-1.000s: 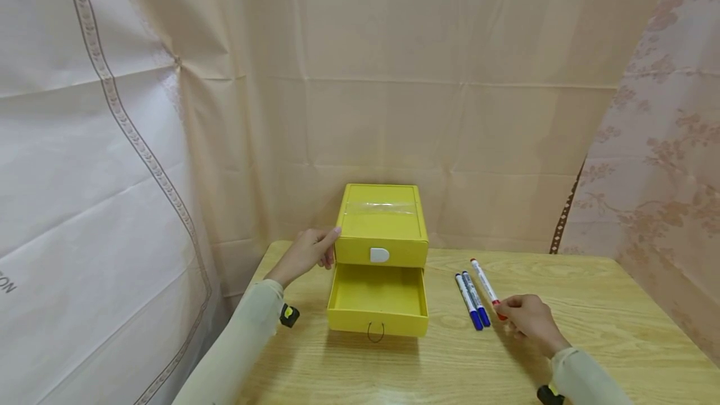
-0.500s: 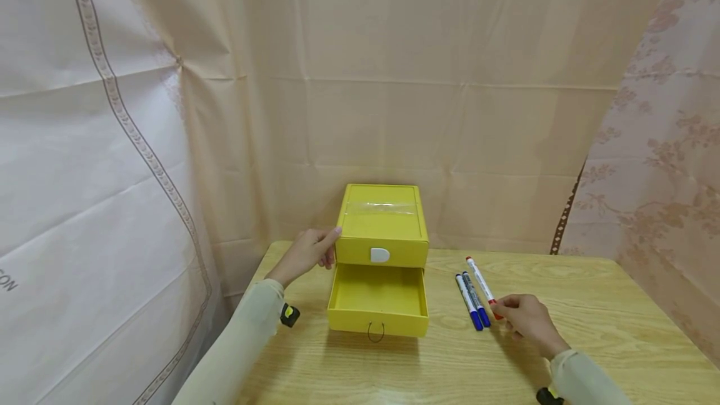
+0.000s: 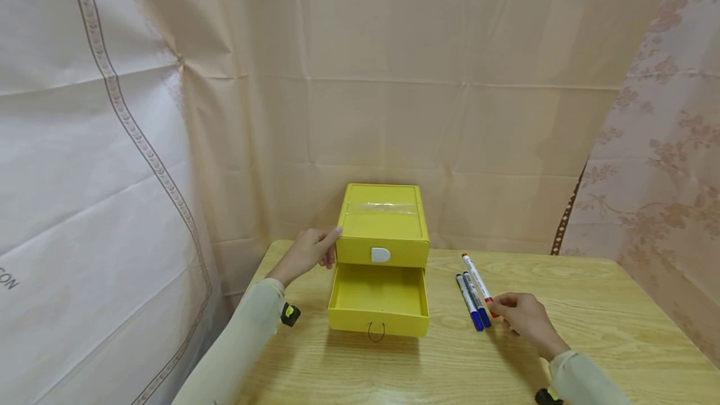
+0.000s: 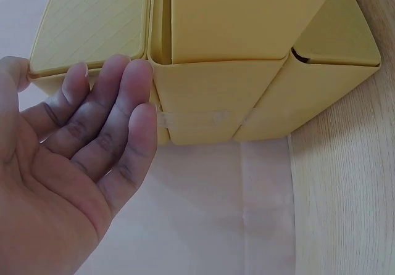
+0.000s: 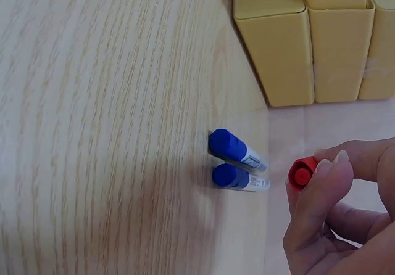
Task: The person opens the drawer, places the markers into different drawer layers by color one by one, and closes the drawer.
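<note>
My left hand rests at the upper left edge of a yellow drawer unit, its fingers loosely bent along the side. In the left wrist view, that hand overlaps the unit's wall. An open lower drawer juts out under the unit's top drawer. My right hand pinches a white marker with a red cap by its capped end. The red cap faces the right wrist camera between thumb and fingers. Two blue-capped markers lie side by side just left of it.
The drawer unit stands on a wooden table, near its back edge. A beige cloth hangs behind, with a white sheet on the left and a floral one on the right.
The red-capped marker has shifted left, closer to the blue-capped pair, with my right hand moving slightly left along with it. The left hand and drawer unit stay put.
</note>
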### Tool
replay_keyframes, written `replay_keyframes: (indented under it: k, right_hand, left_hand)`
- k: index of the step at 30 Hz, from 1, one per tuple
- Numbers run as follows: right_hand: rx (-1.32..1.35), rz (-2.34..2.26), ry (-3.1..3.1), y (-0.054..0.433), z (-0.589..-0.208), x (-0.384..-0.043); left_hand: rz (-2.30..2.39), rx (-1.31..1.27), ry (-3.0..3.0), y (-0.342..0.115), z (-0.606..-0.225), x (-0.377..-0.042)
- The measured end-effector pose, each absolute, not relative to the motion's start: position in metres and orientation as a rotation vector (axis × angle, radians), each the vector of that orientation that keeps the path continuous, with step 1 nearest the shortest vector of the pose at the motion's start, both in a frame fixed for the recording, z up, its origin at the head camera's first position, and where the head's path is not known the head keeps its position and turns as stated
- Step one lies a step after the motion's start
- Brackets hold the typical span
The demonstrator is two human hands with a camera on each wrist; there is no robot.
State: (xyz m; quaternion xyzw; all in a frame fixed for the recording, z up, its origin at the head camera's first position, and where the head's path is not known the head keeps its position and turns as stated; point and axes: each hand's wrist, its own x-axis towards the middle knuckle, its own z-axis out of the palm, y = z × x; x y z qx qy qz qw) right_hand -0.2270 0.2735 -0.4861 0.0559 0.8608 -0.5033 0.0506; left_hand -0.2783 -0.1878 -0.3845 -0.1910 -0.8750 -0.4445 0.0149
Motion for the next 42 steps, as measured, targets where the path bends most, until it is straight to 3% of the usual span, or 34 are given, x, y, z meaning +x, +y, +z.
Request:
replay_keyframes:
  k: [42]
  right_hand:
    - [0.059, -1.614, 2.583, 0.256, -0.469, -0.218]
  left_hand:
    - [-1.404, -0.582, -2.73, -0.188, -0.384, -0.278]
